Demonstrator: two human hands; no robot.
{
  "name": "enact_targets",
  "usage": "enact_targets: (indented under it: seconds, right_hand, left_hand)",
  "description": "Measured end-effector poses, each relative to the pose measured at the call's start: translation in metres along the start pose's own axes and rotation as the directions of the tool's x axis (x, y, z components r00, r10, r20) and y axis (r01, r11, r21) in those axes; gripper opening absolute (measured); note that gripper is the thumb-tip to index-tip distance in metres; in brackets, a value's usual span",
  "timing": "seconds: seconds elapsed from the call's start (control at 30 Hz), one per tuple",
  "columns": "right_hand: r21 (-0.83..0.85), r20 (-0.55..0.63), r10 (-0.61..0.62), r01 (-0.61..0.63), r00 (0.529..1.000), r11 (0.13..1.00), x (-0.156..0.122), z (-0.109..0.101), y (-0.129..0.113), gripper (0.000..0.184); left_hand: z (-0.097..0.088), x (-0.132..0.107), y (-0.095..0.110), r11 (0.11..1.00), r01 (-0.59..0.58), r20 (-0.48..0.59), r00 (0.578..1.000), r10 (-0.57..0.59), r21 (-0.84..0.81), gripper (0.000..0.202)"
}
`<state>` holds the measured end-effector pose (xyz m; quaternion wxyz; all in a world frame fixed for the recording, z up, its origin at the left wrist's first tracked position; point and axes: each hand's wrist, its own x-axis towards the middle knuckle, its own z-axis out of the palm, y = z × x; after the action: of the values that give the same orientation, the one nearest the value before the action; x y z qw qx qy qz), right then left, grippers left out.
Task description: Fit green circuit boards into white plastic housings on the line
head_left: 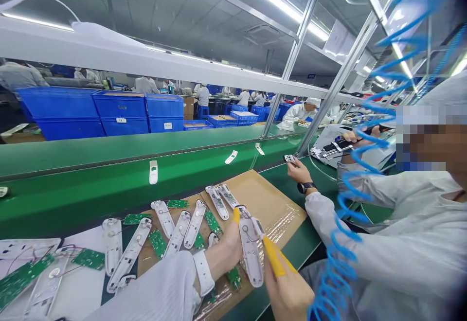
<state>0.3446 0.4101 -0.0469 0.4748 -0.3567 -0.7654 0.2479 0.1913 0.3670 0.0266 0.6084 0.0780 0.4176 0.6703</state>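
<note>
Head view: white housing pinched over tan cardboard

The left hand (228, 245) and right hand (288, 289), wearing yellow rubber finger cots (273, 258), pressed together on a long white plastic housing (251, 253) above the tan cardboard sheet (262, 199), near its right edge. Bare cardboard lay open beyond, up to the green workbench (302, 233).

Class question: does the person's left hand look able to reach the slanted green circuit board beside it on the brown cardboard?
Probably yes: the left hand lies right beside the slanted green circuit board, with only a small white plastic part near it, and nothing lies over the board.
</note>
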Motion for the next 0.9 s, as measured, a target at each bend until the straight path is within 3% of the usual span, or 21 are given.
enact_targets:
  seconds: [0.13,0.23,0.33,0.4,0.5,0.63,0.77,0.83,0.9]
  right_hand:
    - [-0.191,0.172,-0.285,0.316,0.943,0.929,-0.006,0.013,-0.011,0.016]
    - [-0.16,0.275,-0.366,0.417,0.889,0.895,0.004,0.02,-0.019,0.029]
    - [-0.156,0.223,-0.249,0.287,0.942,0.945,0.015,0.023,-0.014,0.048]
    - [-0.168,0.291,-0.118,0.172,0.949,0.971,0.023,0.025,-0.004,0.05]
    - [-0.183,0.444,-0.021,0.114,0.896,0.977,0.041,0.033,0.012,0.039]
    - [-0.219,0.471,0.003,0.114,0.882,0.969,0.092,0.052,0.027,0.037]
    - [-0.316,0.548,0.068,0.131,0.833,0.94,0.154,0.088,0.038,0.029]
    - [-0.354,0.594,0.103,0.144,0.798,0.924,0.173,0.11,0.043,0.025]
    - [-0.377,0.631,0.13,0.156,0.765,0.913,0.183,0.127,0.047,0.023]
  left_hand:
    - [0.005,0.003,-0.002,0.998,-0.058,-0.092,0.994,0.055,-0.029,0.035]
    - [0.002,0.009,-0.006,0.993,-0.118,-0.172,0.978,0.116,0.0,0.022]
    - [-0.004,0.016,-0.01,0.988,-0.145,-0.21,0.966,0.152,0.047,0.022]
    - [-0.006,0.022,-0.013,0.981,-0.174,-0.218,0.958,0.188,0.083,0.028]
    - [-0.003,0.035,-0.011,0.966,-0.215,-0.199,0.95,0.241,0.141,0.037]
    - [-0.002,0.051,-0.005,0.948,-0.201,-0.091,0.969,0.229,0.245,0.05]
    - [-0.021,0.048,-0.015,0.906,-0.141,0.004,0.988,0.152,0.4,0.077]
    - [-0.037,0.036,-0.027,0.88,-0.093,0.053,0.996,0.077,0.466,0.072]
    - [-0.054,0.019,-0.041,0.851,-0.038,0.087,0.996,-0.009,0.523,0.049]
